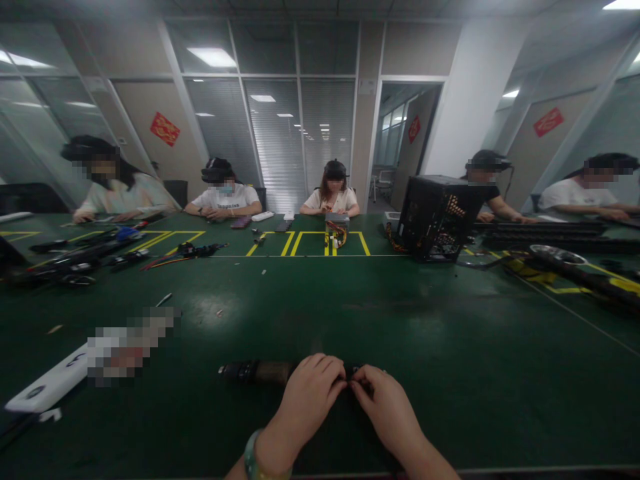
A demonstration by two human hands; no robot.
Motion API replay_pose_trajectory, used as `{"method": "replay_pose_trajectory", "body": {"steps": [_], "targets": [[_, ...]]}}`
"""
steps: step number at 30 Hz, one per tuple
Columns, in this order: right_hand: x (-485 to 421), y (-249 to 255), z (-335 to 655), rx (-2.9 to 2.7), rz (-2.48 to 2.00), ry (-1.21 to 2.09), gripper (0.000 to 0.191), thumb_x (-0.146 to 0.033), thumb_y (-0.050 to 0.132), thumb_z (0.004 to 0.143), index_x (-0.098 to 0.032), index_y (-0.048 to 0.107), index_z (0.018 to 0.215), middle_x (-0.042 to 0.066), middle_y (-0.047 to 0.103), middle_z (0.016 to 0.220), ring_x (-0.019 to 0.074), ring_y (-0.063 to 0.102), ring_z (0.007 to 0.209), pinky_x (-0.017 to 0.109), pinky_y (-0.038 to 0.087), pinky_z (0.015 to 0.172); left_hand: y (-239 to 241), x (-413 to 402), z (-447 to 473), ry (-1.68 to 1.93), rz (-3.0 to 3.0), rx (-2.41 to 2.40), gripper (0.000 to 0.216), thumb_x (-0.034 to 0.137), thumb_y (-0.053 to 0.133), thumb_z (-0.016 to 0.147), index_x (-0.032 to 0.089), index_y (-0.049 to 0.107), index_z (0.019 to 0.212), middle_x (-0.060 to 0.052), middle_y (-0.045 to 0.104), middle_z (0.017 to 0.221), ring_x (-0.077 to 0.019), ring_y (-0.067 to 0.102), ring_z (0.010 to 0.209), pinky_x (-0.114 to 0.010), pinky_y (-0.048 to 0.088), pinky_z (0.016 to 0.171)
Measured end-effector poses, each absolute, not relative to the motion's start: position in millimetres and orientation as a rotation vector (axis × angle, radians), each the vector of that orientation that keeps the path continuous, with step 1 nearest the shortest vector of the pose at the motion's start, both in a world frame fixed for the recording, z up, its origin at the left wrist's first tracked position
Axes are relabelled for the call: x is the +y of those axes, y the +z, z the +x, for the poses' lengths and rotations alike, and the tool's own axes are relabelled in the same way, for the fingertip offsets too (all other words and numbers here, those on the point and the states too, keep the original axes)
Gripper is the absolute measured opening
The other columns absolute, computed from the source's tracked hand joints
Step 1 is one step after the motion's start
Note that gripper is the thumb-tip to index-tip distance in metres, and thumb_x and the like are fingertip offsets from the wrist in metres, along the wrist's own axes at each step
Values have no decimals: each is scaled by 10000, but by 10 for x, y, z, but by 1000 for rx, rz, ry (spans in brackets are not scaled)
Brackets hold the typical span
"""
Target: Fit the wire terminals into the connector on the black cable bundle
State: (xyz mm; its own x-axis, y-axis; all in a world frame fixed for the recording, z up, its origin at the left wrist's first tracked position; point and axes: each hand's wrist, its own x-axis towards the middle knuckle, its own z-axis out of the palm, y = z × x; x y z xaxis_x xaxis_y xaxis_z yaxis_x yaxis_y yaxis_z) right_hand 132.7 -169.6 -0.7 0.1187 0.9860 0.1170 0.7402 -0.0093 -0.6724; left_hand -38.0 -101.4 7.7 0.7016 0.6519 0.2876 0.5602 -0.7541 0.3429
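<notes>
A dark, tube-like object with a brownish middle and a ribbed black end lies across the green table in front of me. Its left end has a small pale tip. My left hand is closed over its right part, fingers bent and thumb close to the fingertips. A green bangle circles the left wrist. Just to the right, my right hand pinches with thumb and forefinger by the object's right end, almost touching the left fingertips. Whatever lies between the right fingertips is hidden.
A white power strip lies at left, partly blurred out. Farther off are dark parts with cables, a black computer case, and a long black part with a ring. Several people sit along the far side.
</notes>
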Motion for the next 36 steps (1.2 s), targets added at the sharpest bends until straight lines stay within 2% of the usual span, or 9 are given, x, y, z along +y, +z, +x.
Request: {"method": "replay_pose_trajectory", "body": {"steps": [15, 26, 36], "targets": [[-1688, -38, 1338, -1679, -1829, 491, 128, -196, 524, 880, -228, 637, 831, -6, 673, 836, 175, 605, 774, 257, 392, 700, 86, -1024, -388, 559, 2698, 933, 49, 196, 601, 903, 232, 599, 937, -1, 628, 1050, -203, 542, 1006, -361, 405, 902], [-1685, -3, 1322, -1684, -1827, 496, 139, -218, 518, 888, -234, 643, 832, -8, 675, 820, 176, 614, 751, 265, 406, 710, 98, -1029, -394, 611, 2683, 910, 150, 157, 544, 922, 261, 607, 1010, 8, 626, 1085, -185, 548, 1022, -347, 400, 914], [-1691, 1, 1338, -1686, -1791, 514, 134, -199, 524, 882, -234, 644, 834, -8, 675, 833, 181, 614, 770, 262, 408, 719, 77, -1020, -390, 618, 2681, 934, 113, 186, 559, 921, 248, 608, 1002, 0, 639, 1055, -190, 557, 1009, -347, 408, 905]]}}
